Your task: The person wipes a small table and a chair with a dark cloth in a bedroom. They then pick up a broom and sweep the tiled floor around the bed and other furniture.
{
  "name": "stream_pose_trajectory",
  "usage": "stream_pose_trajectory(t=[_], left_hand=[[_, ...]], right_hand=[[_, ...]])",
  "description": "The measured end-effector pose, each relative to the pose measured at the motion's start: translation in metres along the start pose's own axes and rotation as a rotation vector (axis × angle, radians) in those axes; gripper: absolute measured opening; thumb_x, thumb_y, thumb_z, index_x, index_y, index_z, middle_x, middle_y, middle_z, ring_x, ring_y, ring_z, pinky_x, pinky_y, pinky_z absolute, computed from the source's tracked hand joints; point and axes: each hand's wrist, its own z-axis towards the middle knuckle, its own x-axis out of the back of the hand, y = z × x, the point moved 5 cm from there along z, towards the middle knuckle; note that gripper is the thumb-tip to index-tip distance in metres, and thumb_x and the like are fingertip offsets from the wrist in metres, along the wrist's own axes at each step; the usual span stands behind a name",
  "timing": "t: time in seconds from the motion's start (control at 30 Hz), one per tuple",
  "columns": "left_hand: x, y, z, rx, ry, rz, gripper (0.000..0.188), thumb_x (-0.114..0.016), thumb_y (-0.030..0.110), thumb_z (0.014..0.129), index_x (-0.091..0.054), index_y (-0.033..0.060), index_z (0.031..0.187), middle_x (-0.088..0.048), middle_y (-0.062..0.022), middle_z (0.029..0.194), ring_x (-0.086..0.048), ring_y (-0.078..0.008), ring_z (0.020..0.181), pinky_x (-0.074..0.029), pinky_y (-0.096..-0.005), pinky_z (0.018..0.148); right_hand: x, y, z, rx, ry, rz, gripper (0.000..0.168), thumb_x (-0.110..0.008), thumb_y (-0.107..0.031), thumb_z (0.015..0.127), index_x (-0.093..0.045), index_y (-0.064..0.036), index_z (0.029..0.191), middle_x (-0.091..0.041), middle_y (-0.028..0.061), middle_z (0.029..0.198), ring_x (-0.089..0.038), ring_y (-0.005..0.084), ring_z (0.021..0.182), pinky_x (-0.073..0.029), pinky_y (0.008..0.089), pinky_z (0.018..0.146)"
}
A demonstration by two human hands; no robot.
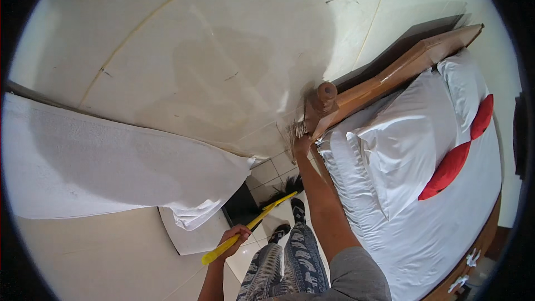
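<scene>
A yellow broom handle (223, 251) is in my left hand (236, 238), slanting up to the right. Its dark bristles (288, 188) rest low by the tiled floor, just beyond my feet. My right arm reaches forward along the bed's side, and my right hand (301, 145) is at the lower corner of the wooden headboard (388, 75), beside its turned post top (327, 92). Thin, light bristles or twigs (297, 128) stick out around that hand; whether its fingers close on them or on the wood is unclear.
A bed with a white sheet (418, 242), white pillows (413, 138) and red cushions (447, 171) lies on the right. A white cloth (125, 159) hangs over something at the left, with a dark panel (242, 205) below it. The pale wall (250, 50) stands ahead.
</scene>
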Motion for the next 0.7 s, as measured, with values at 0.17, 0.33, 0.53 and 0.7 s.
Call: stream_pose_trajectory(t=[0.17,0.33,0.53,0.7], left_hand=[[-0.015,0.018,0.020,-0.046,-0.094,0.056,0.012,-0.059,0.017,0.085,-0.056,0.0063,0.090,-0.056,-0.0006,0.080,-0.049,-0.0084,0.072,-0.042,-0.0227,0.068],[-0.026,0.030,0.014,-0.161,-0.134,0.125,0.010,-0.058,0.012,0.085,-0.053,0.0046,0.090,-0.056,-0.0018,0.080,-0.051,-0.0080,0.073,-0.042,-0.0220,0.068],[-0.058,-0.008,0.015,-0.041,-0.243,-0.111,0.013,-0.059,0.012,0.083,-0.055,0.0032,0.091,-0.057,-0.0043,0.077,-0.055,-0.0129,0.071,-0.044,-0.0224,0.068],[-0.119,0.027,-0.010,-0.715,-0.332,0.005,0.022,-0.063,0.019,0.078,-0.057,0.0034,0.093,-0.055,-0.0075,0.064,-0.056,-0.0180,0.060,-0.043,-0.0335,0.056]], right_hand=[[0.002,0.030,-0.008,0.012,0.243,0.222,0.054,-0.061,-0.009,0.074,-0.040,0.007,0.121,-0.057,0.0237,0.108,-0.057,0.0361,0.097,-0.047,0.0375,0.081],[0.034,0.037,-0.071,0.195,0.282,0.569,0.044,-0.060,-0.010,0.078,-0.046,0.006,0.117,-0.058,0.0205,0.107,-0.059,0.0279,0.097,-0.048,0.0320,0.079],[0.195,-0.036,-0.242,0.323,-0.497,0.765,0.048,-0.050,-0.039,0.086,-0.055,0.001,0.112,-0.059,0.0165,0.105,-0.052,0.0201,0.107,-0.039,0.0329,0.089],[0.277,-0.061,-0.402,0.842,-0.694,0.938,0.076,-0.037,-0.062,0.083,-0.052,0.006,0.114,-0.057,0.0233,0.111,-0.045,0.0322,0.116,-0.024,0.0436,0.102]])
